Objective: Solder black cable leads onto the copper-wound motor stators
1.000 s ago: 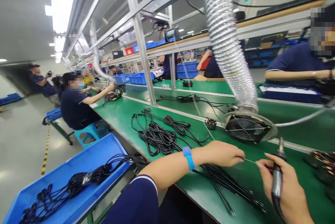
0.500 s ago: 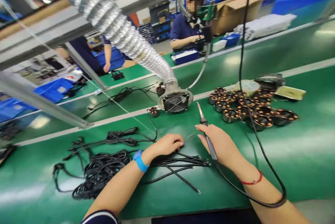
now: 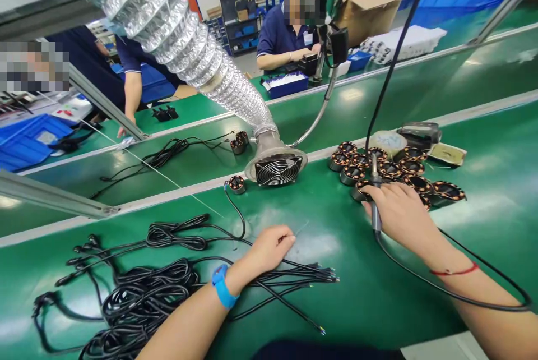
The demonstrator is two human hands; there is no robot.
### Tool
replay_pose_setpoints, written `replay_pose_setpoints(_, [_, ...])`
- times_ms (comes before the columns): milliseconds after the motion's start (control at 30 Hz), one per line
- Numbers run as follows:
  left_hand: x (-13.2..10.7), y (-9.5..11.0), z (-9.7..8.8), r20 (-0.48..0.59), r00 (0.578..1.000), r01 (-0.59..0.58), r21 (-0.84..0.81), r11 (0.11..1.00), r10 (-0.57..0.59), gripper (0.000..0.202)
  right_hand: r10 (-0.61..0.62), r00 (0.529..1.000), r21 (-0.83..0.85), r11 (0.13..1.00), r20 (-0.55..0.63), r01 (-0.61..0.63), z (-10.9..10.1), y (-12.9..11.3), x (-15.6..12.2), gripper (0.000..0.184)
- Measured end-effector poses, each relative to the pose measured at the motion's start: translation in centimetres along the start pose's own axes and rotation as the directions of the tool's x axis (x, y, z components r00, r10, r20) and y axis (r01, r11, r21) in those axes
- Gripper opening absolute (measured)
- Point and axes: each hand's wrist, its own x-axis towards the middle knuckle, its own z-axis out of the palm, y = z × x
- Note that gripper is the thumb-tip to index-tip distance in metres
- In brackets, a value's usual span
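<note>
My left hand (image 3: 271,247), with a blue wrist strap, rests on the green bench and pinches a thin solder wire (image 3: 300,229) between its fingertips. Beneath it lie several black cables (image 3: 294,278) with bare ends pointing right. My right hand (image 3: 399,211) is closed around a soldering iron (image 3: 375,192), held upright with its tip among the copper-wound motor stators (image 3: 403,172). The iron's black cord (image 3: 441,290) loops across the bench under my right forearm.
A fume fan (image 3: 277,168) on a silver flexible duct (image 3: 185,40) stands just behind my hands. A heap of coiled black cables (image 3: 134,292) lies at the left. One stator (image 3: 237,184) sits alone by the fan. People work across the far benches, beside blue bins (image 3: 29,144).
The view swung right from the aisle to the bench. My right hand carried the soldering iron rightward, from beside my left hand to the stators. The left hand stayed on the cables.
</note>
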Motion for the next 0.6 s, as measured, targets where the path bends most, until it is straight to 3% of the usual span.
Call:
replay_pose_setpoints(167, [0.7,-0.4,0.2,0.009,0.983,0.177,-0.333,0.926,-0.185,0.005,0.01,0.999,0.05,0.999,-0.041,-0.008,-0.9,-4.1,0.3,0.02])
replay_pose_setpoints(333, [1.3,-0.5,0.3,-0.024,0.979,0.181,-0.347,0.92,-0.202,0.005,-0.013,0.983,0.239,0.969,-0.183,0.057,-2.2,-8.1,-0.7,0.02])
replay_pose_setpoints(433, [1.6,-0.2,-0.1,-0.059,0.982,0.151,-0.316,0.937,-0.178,0.005,-0.019,0.975,0.298,0.951,-0.221,0.086,-2.0,-7.7,-1.3,0.029])
replay_pose_setpoints(600, [2.4,0.6,-0.4,-0.082,0.982,0.142,-0.285,0.948,-0.172,0.012,-0.047,0.997,0.507,0.859,-0.064,0.073,-0.6,-5.6,-0.8,0.034])
